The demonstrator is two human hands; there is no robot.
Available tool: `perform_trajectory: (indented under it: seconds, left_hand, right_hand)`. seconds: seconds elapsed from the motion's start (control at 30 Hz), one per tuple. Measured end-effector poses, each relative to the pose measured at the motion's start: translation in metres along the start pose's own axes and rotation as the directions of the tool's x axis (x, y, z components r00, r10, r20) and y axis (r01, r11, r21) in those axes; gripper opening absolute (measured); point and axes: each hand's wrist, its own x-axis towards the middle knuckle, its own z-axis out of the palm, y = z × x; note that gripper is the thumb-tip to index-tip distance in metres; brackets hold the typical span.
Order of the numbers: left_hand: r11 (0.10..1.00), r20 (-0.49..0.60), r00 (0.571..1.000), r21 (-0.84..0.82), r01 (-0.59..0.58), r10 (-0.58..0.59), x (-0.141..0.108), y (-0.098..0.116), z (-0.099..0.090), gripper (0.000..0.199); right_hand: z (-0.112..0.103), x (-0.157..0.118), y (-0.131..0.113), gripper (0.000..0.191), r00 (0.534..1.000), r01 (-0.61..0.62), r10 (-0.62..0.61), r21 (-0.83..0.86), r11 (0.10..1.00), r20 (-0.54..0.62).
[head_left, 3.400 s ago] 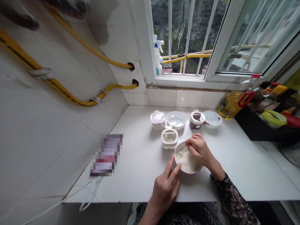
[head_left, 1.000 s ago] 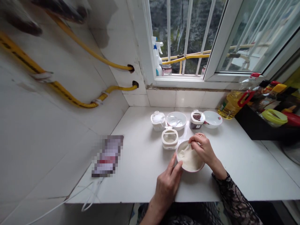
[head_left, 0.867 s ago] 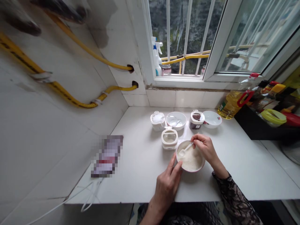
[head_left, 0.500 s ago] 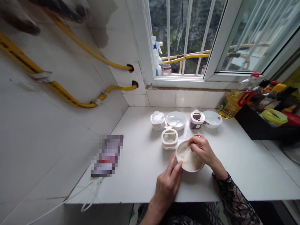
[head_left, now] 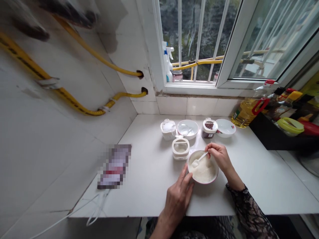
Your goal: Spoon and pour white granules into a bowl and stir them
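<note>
A bowl [head_left: 204, 181] of pale, off-white powder [head_left: 205, 171] stands on the counter in front of me. My left hand [head_left: 178, 192] grips its left side, thumb at the rim and fingers along the outer wall. Between the fingertips of my right hand [head_left: 219, 157] is the handle of a small white plastic spoon [head_left: 198, 162], its scoop resting at the powder's surface. Just behind the bowl is a square jar [head_left: 180, 149] with its lid up. Farther back stand a jar of white grains [head_left: 167, 127] and a jar of dark reddish-brown pieces [head_left: 209, 128].
Two white bowls, a left one [head_left: 188, 134] and a right one [head_left: 225, 127], sit near the wall. An oil bottle [head_left: 245, 111] and a black rack [head_left: 271, 134] of condiments stand at right. A blurred-out item [head_left: 115, 167] with a white cable [head_left: 93, 215] lies at left.
My right hand has shifted slightly right and back from over the powder, so more of the white spoon shows. My left hand stays on the bowl.
</note>
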Motion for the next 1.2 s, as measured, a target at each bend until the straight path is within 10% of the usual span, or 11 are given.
perform_trajectory:
  seconds: [0.37, 0.57, 0.67, 0.83, 1.1, 1.2]
  left_hand:
    - [0.999, 0.023, 1.000, -0.033, 0.022, -0.021, -0.001, 0.000, 0.000, 0.027]
    - [1.000, 0.026, 1.000, -0.029, 0.014, -0.013, 0.000, 0.000, -0.001, 0.028]
    - [1.000, 0.032, 0.999, -0.012, 0.012, -0.012, -0.002, -0.001, 0.000, 0.028]
    - [1.000, 0.031, 0.999, -0.008, 0.017, -0.016, -0.003, -0.002, 0.002, 0.028]
    - [0.999, 0.045, 0.999, -0.023, 0.029, -0.027, -0.001, 0.000, -0.001, 0.028]
    - [1.000, 0.026, 1.000, -0.016, 0.015, -0.014, 0.000, 0.001, -0.001, 0.027]
  right_hand:
    - [0.001, 0.005, -0.005, 0.011, 0.997, 0.001, 0.013, 0.180, 0.984, -0.074]
    - [0.019, 0.005, -0.014, 0.013, 0.964, 0.228, -0.213, 0.076, 0.971, -0.159]
    - [0.028, 0.001, -0.016, 0.013, 0.856, 0.475, -0.502, -0.191, 0.859, -0.127]
    - [0.032, -0.001, -0.013, 0.027, 0.589, 0.779, -0.765, -0.434, 0.452, 0.261]
    - [0.003, -0.004, -0.013, 0.017, 0.797, 0.532, -0.596, -0.359, 0.767, -0.093]
    - [-0.005, -0.003, -0.006, 0.018, 0.814, 0.515, -0.579, -0.390, 0.763, -0.057]
